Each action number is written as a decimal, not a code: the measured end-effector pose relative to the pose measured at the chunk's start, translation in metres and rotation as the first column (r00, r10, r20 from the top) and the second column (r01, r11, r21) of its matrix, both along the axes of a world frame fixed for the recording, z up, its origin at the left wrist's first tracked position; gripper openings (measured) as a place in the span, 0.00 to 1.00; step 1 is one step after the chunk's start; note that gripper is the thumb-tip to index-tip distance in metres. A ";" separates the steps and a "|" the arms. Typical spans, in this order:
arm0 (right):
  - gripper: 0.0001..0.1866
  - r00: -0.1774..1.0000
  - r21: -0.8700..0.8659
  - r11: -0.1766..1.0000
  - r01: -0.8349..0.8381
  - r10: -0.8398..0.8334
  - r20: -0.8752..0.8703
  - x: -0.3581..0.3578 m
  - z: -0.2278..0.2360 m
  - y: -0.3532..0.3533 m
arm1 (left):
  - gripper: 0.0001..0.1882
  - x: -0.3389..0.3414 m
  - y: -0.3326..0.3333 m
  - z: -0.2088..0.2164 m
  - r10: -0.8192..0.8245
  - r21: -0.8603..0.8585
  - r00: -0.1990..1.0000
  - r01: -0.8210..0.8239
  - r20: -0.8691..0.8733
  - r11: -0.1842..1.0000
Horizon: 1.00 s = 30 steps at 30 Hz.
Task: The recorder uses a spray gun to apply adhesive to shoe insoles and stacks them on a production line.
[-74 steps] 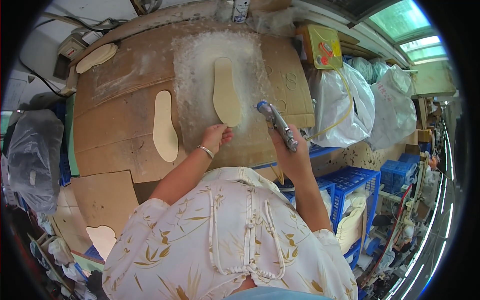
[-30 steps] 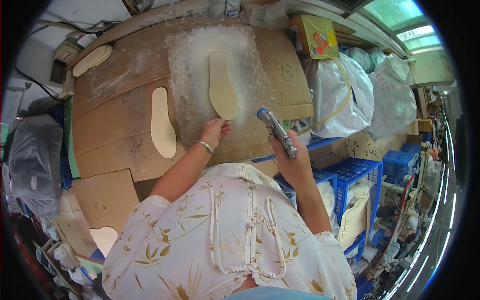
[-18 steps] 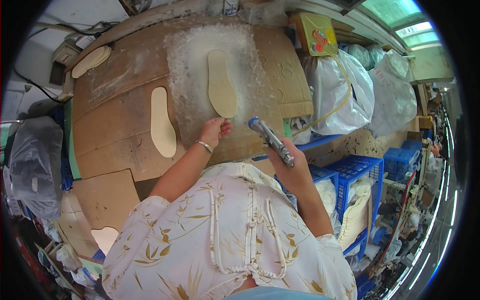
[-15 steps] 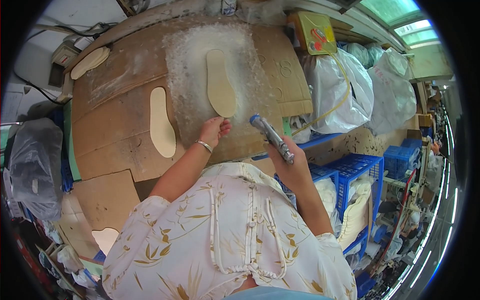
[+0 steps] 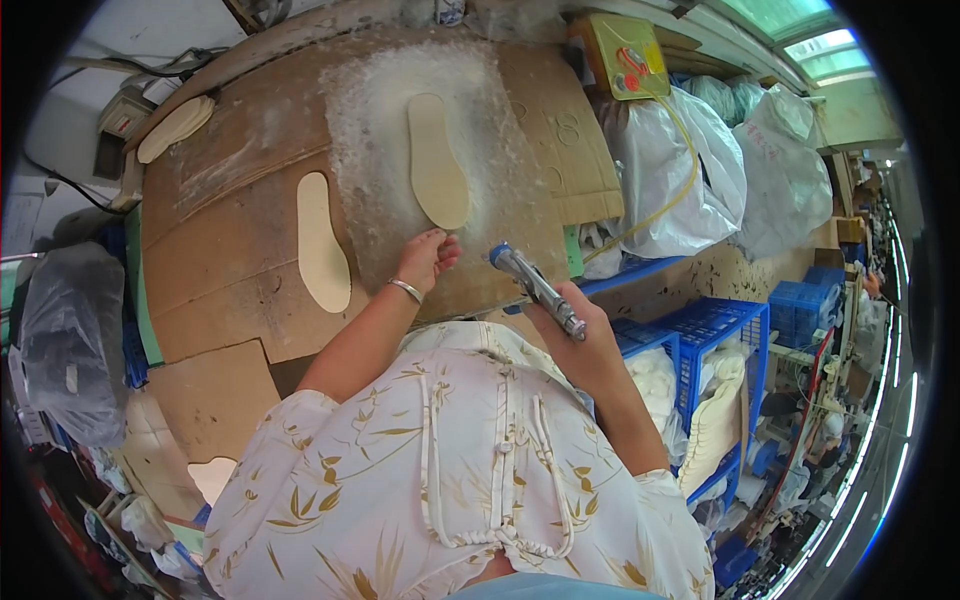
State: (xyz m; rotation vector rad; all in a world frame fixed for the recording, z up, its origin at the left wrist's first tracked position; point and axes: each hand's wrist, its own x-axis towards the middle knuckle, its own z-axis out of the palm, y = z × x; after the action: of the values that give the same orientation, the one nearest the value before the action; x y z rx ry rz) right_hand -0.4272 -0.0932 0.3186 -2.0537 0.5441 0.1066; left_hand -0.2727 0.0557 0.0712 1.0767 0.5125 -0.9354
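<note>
A beige insole point(image 5: 438, 165) lies lengthwise on the whitish, crusted patch point(image 5: 365, 120) of the cardboard-covered table. At its near, heel end my left hand point(image 5: 428, 262) has its fingers curled and the fingertips closed at the insole's edge. My right hand point(image 5: 577, 325) is wrapped round a metal spray gun point(image 5: 537, 285) with a blue front end. Its nozzle points up and left, toward the insole's near end, without touching it. The trigger is hidden from view. Left of the patch lies a second insole point(image 5: 322, 245), flat on the cardboard point(image 5: 225, 260).
Several insoles point(image 5: 177, 130) are stacked at the table's far left. A yellow container point(image 5: 620, 60) with a yellow hose point(image 5: 690, 150) stands at the far right, beside white plastic bags point(image 5: 680, 190). Blue crates point(image 5: 715, 325) with pale pieces are at my right; a grey bagged bundle point(image 5: 75, 340) is at left.
The spray gun and my right hand have shifted slightly left and nearer to me. My left hand stays at the insole's heel end. The whole view has tilted a little.
</note>
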 end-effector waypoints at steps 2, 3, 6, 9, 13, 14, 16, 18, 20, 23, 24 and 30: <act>0.09 0.994 -0.027 1.000 -0.010 0.013 0.105 -0.001 -0.005 0.000 | 0.14 -0.001 0.001 0.001 0.001 0.001 1.000 -0.001 -0.001 1.000; 0.09 0.994 -0.028 1.000 -0.008 0.011 0.105 -0.001 -0.006 -0.002 | 0.14 0.000 0.001 0.001 0.001 -0.003 1.000 -0.001 -0.007 1.000; 0.09 0.998 -0.084 0.996 0.036 -0.033 0.046 -0.004 -0.006 -0.004 | 0.14 -0.001 0.000 0.002 -0.007 -0.010 1.000 0.007 -0.014 1.000; 0.09 1.000 -0.004 1.000 0.005 -0.005 0.018 -0.008 -0.001 0.002 | 0.14 -0.001 0.002 0.001 -0.006 -0.019 1.000 0.006 -0.019 1.000; 0.09 0.996 -0.034 0.999 0.022 -0.019 0.087 -0.010 -0.009 -0.004 | 0.14 -0.001 0.002 0.001 -0.011 -0.020 1.000 0.011 -0.021 1.000; 0.09 0.998 -0.064 0.997 0.054 -0.052 0.033 -0.010 -0.011 -0.006 | 0.14 -0.001 0.002 0.001 -0.012 -0.020 1.000 0.011 -0.022 1.000; 0.09 0.999 -0.027 0.999 0.036 -0.035 0.037 -0.011 -0.002 0.001 | 0.13 -0.002 0.002 -0.002 -0.013 -0.030 1.000 0.012 -0.019 0.999; 0.09 0.999 0.009 1.000 0.020 -0.020 0.041 -0.012 -0.001 0.003 | 0.13 -0.002 0.004 -0.004 -0.006 -0.046 1.000 0.004 -0.027 0.999; 0.09 0.988 0.013 1.000 -0.003 0.001 0.152 -0.013 -0.007 0.003 | 0.13 -0.003 0.004 -0.004 0.000 -0.062 0.999 -0.002 -0.033 0.998; 0.09 0.997 -0.006 0.997 0.080 -0.080 -0.024 -0.011 -0.003 -0.002 | 0.14 -0.003 0.005 -0.002 0.008 -0.066 0.999 -0.011 -0.047 0.998; 0.09 0.996 -0.005 0.997 0.081 -0.081 -0.026 -0.012 -0.002 -0.001 | 0.14 -0.004 0.006 0.000 -0.006 -0.079 0.999 0.003 -0.045 0.997; 0.09 0.999 0.044 0.999 0.013 -0.015 0.052 -0.016 -0.007 0.001 | 0.15 -0.006 0.009 0.004 -0.026 -0.111 0.998 0.021 -0.050 0.994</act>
State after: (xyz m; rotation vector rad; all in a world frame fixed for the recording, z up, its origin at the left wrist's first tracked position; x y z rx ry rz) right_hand -0.4435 -0.0922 0.3120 -2.0043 0.5199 0.0559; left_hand -0.2791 0.0643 0.0752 0.9624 0.4853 -1.0027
